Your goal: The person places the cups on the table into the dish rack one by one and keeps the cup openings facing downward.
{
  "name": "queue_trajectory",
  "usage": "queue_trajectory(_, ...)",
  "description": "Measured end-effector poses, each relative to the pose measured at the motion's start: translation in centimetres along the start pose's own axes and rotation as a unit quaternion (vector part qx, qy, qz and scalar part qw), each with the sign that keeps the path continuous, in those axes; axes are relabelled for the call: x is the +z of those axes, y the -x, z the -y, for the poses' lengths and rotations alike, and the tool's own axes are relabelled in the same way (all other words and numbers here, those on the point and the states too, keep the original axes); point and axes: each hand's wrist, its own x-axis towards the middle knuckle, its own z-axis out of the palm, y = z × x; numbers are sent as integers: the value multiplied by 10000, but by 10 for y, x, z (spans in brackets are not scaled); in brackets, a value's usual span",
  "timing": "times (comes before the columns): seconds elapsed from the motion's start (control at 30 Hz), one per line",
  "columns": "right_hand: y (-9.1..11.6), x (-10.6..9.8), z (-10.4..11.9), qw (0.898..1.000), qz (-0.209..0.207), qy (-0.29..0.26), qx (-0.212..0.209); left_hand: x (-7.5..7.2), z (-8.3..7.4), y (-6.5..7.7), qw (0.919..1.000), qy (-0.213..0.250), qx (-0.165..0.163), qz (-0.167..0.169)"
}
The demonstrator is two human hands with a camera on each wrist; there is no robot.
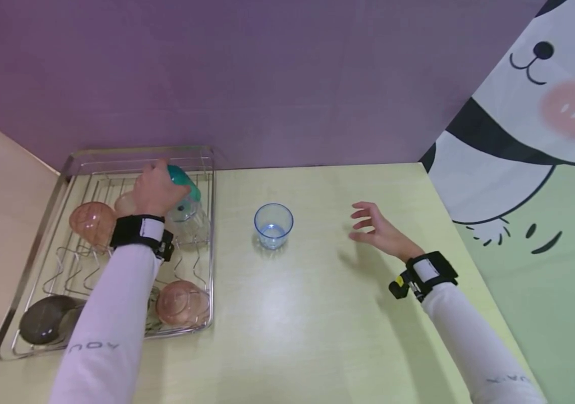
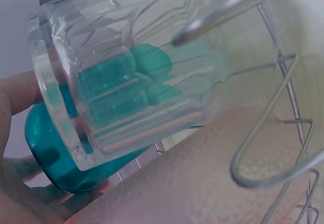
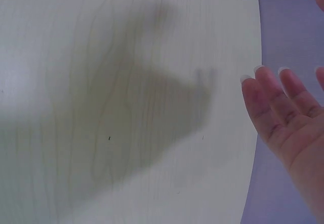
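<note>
My left hand (image 1: 156, 191) reaches into the far right part of a wire rack (image 1: 212, 269) and grips a teal glass (image 1: 182, 177). In the left wrist view the thumb and fingers curl around that glass's rounded end. A clear faceted glass (image 2: 121, 77) stands in front of it there, and the rest of the teal glass shows through. Over the right side of the table hovers my right hand (image 1: 380, 230), holding nothing, its fingers loosely bent. The right wrist view shows that palm with fingers relaxed.
A clear glass with a blue rim (image 1: 274, 224) stands upright mid-table. Also in the rack are an orange glass (image 1: 92, 221), a pale pink one (image 1: 124, 205), a dark grey one (image 1: 42, 322) and a pink one (image 1: 182, 304). A purple wall (image 1: 292, 84) rises behind the table.
</note>
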Motion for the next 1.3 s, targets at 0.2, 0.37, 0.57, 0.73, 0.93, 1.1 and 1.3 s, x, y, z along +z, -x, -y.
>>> queue_trajectory(0.2,1,1,0,10000,21,17,38,2,-2,0,9995,-292,-103,97)
queue_trajectory(0.37,2,0,-2,10000,30,-4,70,5,-3,0,9979,-623,-144,135)
queue_trajectory(0.57,4,-1,-3,10000,20,-9,56,11,-1,-1,9941,-1078,63,108)
queue_trajectory(0.73,5,-2,-3,10000,36,15,45,12,-4,0,9909,-1335,129,97)
queue_trajectory(0.93,6,-3,-5,10000,28,14,78,10,-8,1,9884,-1429,216,462)
queue_trajectory(1.1,8,-5,-6,9999,31,9,126,7,-10,0,9874,-1360,327,740)
queue_trajectory(1.3,9,-5,-6,9999,20,15,171,6,-8,0,9885,-1217,313,840)
